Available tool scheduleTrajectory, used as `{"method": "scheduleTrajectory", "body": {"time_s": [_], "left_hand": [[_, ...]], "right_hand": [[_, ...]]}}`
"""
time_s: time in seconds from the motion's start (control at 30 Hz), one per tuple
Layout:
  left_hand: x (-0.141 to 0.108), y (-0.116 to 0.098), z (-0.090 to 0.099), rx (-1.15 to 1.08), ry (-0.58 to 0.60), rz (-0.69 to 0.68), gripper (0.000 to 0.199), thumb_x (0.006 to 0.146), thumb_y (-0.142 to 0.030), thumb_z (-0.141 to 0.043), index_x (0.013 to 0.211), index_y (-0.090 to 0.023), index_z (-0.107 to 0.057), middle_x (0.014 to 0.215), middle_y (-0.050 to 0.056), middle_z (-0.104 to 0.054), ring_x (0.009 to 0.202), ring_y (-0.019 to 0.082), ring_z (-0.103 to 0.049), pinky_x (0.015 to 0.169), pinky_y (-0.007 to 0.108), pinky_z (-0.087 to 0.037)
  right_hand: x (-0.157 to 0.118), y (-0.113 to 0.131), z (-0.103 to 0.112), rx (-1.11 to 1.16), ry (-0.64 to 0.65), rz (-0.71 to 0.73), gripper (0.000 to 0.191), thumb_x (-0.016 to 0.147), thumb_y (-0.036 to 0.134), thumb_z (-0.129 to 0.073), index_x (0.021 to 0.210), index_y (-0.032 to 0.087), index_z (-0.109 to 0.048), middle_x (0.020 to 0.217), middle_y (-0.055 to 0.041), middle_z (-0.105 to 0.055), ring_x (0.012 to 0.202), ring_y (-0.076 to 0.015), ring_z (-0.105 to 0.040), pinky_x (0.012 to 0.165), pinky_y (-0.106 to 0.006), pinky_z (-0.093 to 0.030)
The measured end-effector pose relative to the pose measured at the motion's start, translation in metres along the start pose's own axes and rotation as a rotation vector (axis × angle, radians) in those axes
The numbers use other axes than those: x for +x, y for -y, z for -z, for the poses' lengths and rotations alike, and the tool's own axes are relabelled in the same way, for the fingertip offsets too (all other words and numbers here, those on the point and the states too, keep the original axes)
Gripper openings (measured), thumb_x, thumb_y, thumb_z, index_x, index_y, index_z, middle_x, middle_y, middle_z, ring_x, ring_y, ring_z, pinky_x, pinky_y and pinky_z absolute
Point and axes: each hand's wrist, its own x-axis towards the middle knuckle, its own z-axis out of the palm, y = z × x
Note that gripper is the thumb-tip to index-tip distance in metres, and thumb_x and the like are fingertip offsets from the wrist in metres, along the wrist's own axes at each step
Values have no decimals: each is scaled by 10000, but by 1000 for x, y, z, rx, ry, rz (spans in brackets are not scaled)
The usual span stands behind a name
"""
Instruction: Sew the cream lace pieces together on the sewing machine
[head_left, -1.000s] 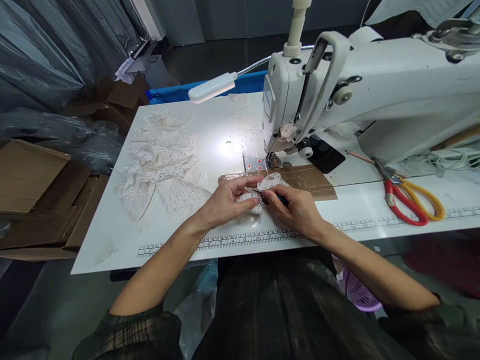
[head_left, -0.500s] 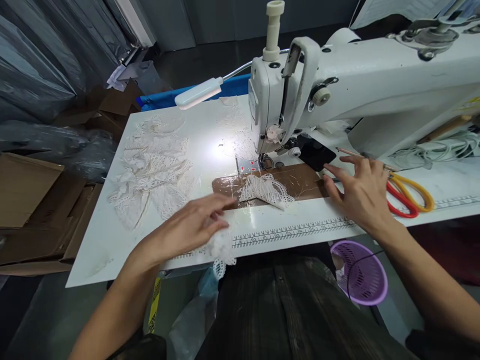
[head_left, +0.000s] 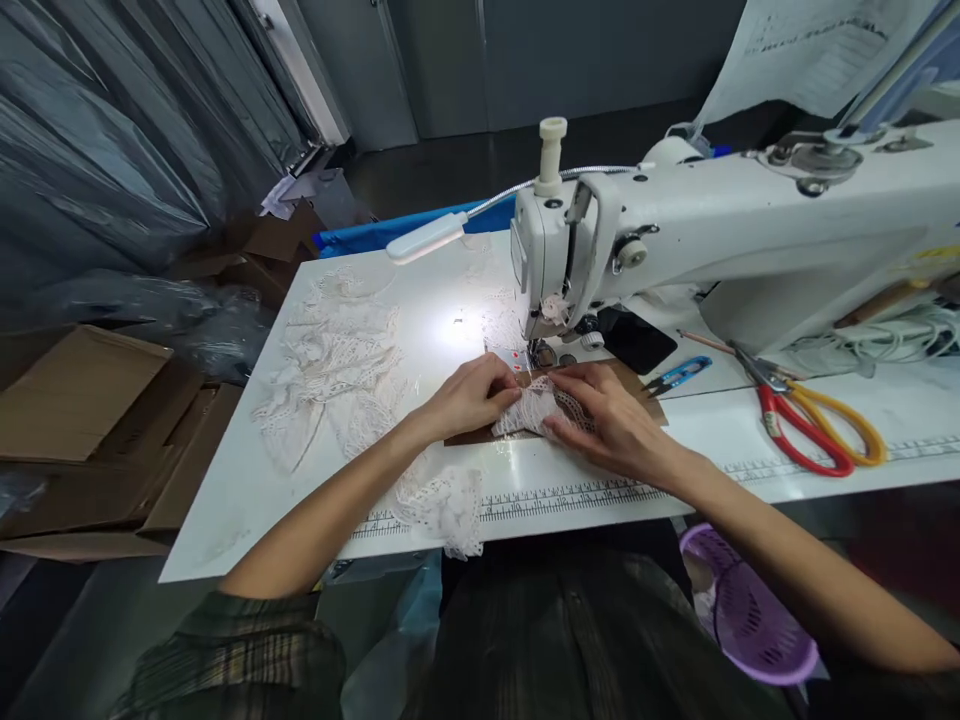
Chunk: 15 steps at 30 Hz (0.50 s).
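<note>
A small gathered piece of white lace [head_left: 531,412] lies on the brown plate [head_left: 480,434] in front of the sewing machine's needle area. My left hand [head_left: 474,393] pinches the lace's left end between thumb and fingers. Over its right part is my right hand [head_left: 604,412], thumb and fingers closed around the lace. The presser foot [head_left: 534,352] stands just behind the lace. More white lace [head_left: 442,500] hangs over the table's front edge, below my left forearm.
A lace heap [head_left: 337,350] covers the table's left part. Right of the hands are a black phone [head_left: 637,340], blue snips [head_left: 682,373] and red-and-yellow scissors [head_left: 810,425]. The white sewing machine [head_left: 750,210] stands behind; a purple basket [head_left: 765,620] is below.
My left hand has moved up and right to the small lace piece. My right hand has come left from beside the scissors onto it, uncovering the blue snips. The view has shifted.
</note>
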Motion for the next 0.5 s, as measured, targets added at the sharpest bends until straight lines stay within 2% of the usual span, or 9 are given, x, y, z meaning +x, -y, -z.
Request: {"method": "scheduleTrajectory", "body": {"time_s": [0.07,0.17,0.23,0.33,0.43,0.5], "left_hand": [[-7,-7,10,-36,82,-38,199,902,-328,-553,832,-173,-657,789,25,-647,681,140,-574,625,259,-436],[-13,-7,33,4,217,-117,234,932,-325,-512,863,-185,-686,738,15,-656,642,131,-568,616,252,-409],[-7,3,51,97,184,-133,231,926,-339,-519,914,-190,-695,842,40,-686,736,162,-605,674,274,-419],[20,30,70,249,24,-94,233,899,-334,-540,1010,-181,-677,1005,89,-675,862,219,-612,736,313,-416],[56,56,75,342,-1,-107,240,921,-286,-498,1051,-154,-650,1043,116,-647,871,225,-594,742,315,-404],[75,68,72,398,19,-139,266,950,-292,-466,1087,-133,-629,1051,131,-636,853,218,-584,739,314,-399]], "right_hand": [[1,-2,-4,19,27,39,536,878,446,-628,1330,170,-551,1261,-188,-563,1192,-340,-514,963,-535,-495],[7,-1,-9,34,105,92,235,901,355,-613,1066,200,-677,1230,-153,-593,1148,-314,-542,945,-525,-502],[12,5,-10,56,173,117,150,924,298,-579,908,200,-691,1166,-125,-631,1110,-284,-566,936,-503,-503],[21,14,-5,105,253,150,151,924,329,-595,935,218,-697,1130,-100,-648,1103,-262,-579,938,-483,-501],[27,14,2,118,275,133,165,930,334,-589,1009,242,-701,1166,-93,-641,1129,-253,-584,958,-466,-502],[26,7,9,102,242,63,182,944,306,-559,1035,244,-703,1191,-102,-639,1129,-253,-600,953,-451,-516]]}}
